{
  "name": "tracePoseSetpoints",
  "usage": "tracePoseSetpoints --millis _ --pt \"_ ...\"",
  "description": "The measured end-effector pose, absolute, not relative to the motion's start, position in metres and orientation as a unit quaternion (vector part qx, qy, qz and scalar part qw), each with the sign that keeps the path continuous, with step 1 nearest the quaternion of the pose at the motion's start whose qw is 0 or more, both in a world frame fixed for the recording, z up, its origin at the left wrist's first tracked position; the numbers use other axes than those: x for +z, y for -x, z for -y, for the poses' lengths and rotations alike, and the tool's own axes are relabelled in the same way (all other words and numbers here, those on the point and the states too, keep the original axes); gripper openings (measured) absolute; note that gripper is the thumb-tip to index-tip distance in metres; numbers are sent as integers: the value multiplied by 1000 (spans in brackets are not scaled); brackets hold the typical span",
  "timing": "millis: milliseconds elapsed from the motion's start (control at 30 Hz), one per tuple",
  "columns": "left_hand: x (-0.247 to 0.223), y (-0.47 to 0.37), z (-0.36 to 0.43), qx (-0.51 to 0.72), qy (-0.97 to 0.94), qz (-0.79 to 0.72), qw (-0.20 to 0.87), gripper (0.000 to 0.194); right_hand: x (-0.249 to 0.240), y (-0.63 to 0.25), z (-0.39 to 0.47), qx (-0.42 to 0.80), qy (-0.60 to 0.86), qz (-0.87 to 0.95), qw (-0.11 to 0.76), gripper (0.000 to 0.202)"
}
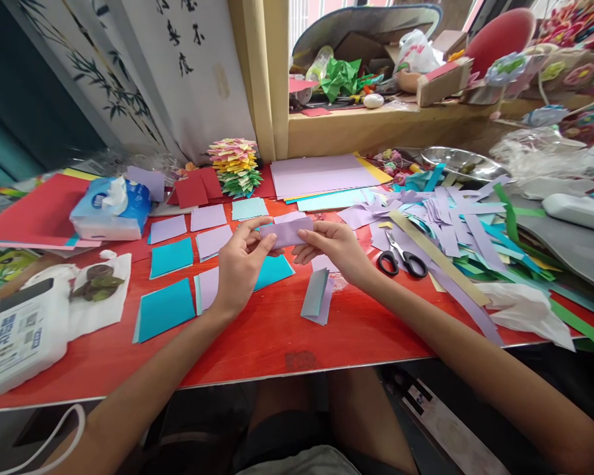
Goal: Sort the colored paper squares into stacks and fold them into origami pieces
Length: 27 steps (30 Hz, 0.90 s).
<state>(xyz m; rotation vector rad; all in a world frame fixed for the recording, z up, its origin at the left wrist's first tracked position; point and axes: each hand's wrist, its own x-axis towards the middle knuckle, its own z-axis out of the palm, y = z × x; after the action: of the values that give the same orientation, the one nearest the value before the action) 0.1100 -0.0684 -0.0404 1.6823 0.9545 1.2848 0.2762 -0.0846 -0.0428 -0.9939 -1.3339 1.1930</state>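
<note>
A folded strip of lilac paper (288, 233) is held level above the red table (277, 343). My left hand (245, 264) pinches its left end between thumb and fingers. At the other end, my right hand (336, 247) grips it the same way, thumb on the near face. Below my hands lie a blue paper square (273, 272), partly covered by my left hand, and a folded pale green and lilac piece (317, 293). To the left sit several stacks of squares, among them a blue stack (165, 310) and a lilac stack (212, 241).
Black-handled scissors (400, 256) lie right of my right hand, beside a heap of paper offcuts (455, 218). Behind stand a layered paper model (235, 168) and lilac sheets (317, 176). A tissue pack (111, 208) and a white box (24, 336) are at left.
</note>
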Motion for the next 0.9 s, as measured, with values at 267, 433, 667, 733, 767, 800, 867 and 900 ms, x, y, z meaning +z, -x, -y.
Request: tracePoseSetpoints --millis 267,433,667,733,767,800,867,900 --pt "-38 -110 69 472 -678 -380 417 30 -42 -279 85 469 442 568 512 28" --pt "-34 -107 66 403 -732 -378 398 21 -37 -283 89 450 436 650 430 31" --pt "-35 -108 67 394 -734 -387 395 22 -36 -280 90 474 436 643 415 27" --pt "-35 -108 67 408 -715 -377 425 20 -37 -280 89 494 425 605 457 24" --pt "-35 -108 67 409 -707 -373 440 19 -37 -280 88 496 424 590 476 24" --pt "-35 -108 68 406 -703 -371 452 18 -37 -280 88 494 424 581 489 23" --pt "-34 -109 68 392 -703 -374 460 17 -37 -279 88 489 430 573 498 23" --pt "-34 -109 68 388 -706 -377 457 17 -37 -278 88 489 433 572 496 23"
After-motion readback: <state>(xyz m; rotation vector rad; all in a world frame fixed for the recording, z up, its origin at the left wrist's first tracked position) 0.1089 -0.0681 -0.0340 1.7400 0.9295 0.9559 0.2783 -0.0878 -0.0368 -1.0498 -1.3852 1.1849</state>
